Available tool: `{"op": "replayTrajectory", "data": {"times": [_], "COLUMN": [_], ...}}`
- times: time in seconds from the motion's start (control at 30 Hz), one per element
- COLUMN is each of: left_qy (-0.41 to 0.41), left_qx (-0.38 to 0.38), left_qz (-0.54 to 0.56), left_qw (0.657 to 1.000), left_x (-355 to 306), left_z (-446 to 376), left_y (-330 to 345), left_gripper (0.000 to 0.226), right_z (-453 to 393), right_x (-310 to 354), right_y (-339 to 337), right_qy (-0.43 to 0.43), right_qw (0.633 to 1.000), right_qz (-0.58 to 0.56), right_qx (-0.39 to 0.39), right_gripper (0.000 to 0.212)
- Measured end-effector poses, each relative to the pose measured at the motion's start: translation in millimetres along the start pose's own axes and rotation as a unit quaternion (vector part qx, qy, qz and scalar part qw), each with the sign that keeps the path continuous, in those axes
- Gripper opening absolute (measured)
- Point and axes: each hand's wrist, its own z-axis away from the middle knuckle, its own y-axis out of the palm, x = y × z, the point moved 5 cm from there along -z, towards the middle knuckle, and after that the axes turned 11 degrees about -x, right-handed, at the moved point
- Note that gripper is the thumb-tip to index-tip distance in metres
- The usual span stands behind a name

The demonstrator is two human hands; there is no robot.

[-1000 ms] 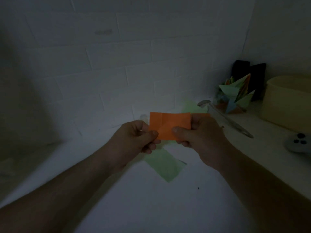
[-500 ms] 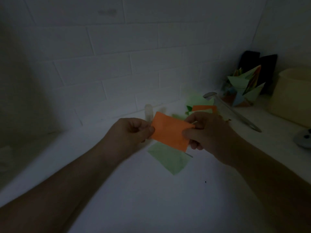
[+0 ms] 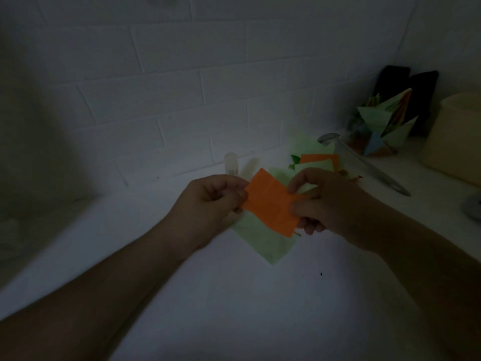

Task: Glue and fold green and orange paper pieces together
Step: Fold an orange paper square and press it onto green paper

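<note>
An orange paper piece (image 3: 269,201) is held tilted above the white table between both hands. My left hand (image 3: 212,201) pinches its left edge. My right hand (image 3: 322,201) pinches its right edge between thumb and fingers. Under it a pale green paper sheet (image 3: 263,242) lies flat on the table. A glue stick (image 3: 231,164) stands upright just behind my left hand. Further back lies a small stack of orange and green paper pieces (image 3: 318,161).
A folded multicoloured paper model (image 3: 382,126) sits at the back right in front of dark objects (image 3: 408,87). A long clear tube with a metal end (image 3: 364,162) lies diagonally. A cream container (image 3: 455,142) stands far right. A tiled wall (image 3: 182,87) runs behind.
The orange piece has turned from level to slanted, its right end dropping lower. Both hands kept hold of it, and the view shifted so the stack behind shows.
</note>
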Motion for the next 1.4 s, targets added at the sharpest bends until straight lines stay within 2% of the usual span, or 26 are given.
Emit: {"op": "replayTrajectory", "data": {"times": [0.1,0.23,0.33,0.47,0.6,0.7,0.83,1.0,1.07,1.13,1.17,1.23,1.3,1.4], "left_qy": [0.000,0.026,0.060,0.137,0.197,0.203,0.240,0.268,0.236,0.110,0.039,-0.041,-0.058,-0.039], "left_qx": [-0.006,-0.022,0.040,0.157,0.238,0.237,0.211,0.181,0.197,0.204,0.197,0.148,0.107,0.106], "left_qz": [0.012,0.003,-0.072,-0.244,-0.346,-0.342,-0.356,-0.414,-0.393,-0.334,-0.289,-0.200,-0.150,-0.134], "left_qw": [1.000,0.999,0.995,0.947,0.886,0.886,0.878,0.851,0.867,0.914,0.936,0.968,0.981,0.985], "left_x": [-2.0,-3.4,-0.5,7.1,10.9,11.7,15.1,10.7,7.7,9.0,9.4,9.1,4.8,-4.9], "left_z": [0.3,-1.0,-3.3,0.4,2.8,-0.7,3.0,17.4,14.0,4.4,0.3,-9.0,-15.3,-19.0], "left_y": [2.0,-0.9,-5.5,-5.9,11.9,13.4,4.0,-6.0,-11.1,-20.5,-24.7,-30.0,-31.1,-26.8], "left_gripper": [0.018,0.017,0.023,0.038,0.074,0.087,0.081,0.085,0.079,0.057,0.043,0.022,0.019,0.018], "right_z": [-1.0,-6.2,-13.5,-21.1,-25.4,-24.6,-21.5,-23.2,-23.0,-20.5,-19.0,-15.5,-11.3,-8.2], "right_x": [3.7,-0.9,-6.9,-16.5,-26.0,-23.8,-19.1,-25.7,-26.4,-25.5,-24.8,-24.0,-21.4,-18.0], "right_y": [-4.0,-3.6,-10.8,-24.8,-22.9,-23.2,-29.4,-26.0,-23.9,-21.3,-19.2,-12.8,-3.9,7.4], "right_qy": [-0.019,0.019,0.043,0.062,0.075,0.070,0.056,0.066,0.063,0.062,0.060,0.057,0.057,0.058], "right_qw": [0.999,0.991,0.973,0.957,0.956,0.956,0.957,0.967,0.972,0.979,0.982,0.987,0.988,0.989], "right_qz": [-0.017,-0.126,-0.216,-0.263,-0.268,-0.271,-0.269,-0.235,-0.213,-0.183,-0.167,-0.144,-0.140,-0.131], "right_qx": [-0.019,-0.042,-0.075,-0.102,-0.097,-0.093,-0.097,-0.078,-0.075,-0.066,-0.059,-0.043,-0.038,-0.029], "right_gripper": [0.019,0.019,0.016,0.038,0.040,0.038,0.028,0.034,0.025,0.009,0.008,0.021,0.024,0.019]}}
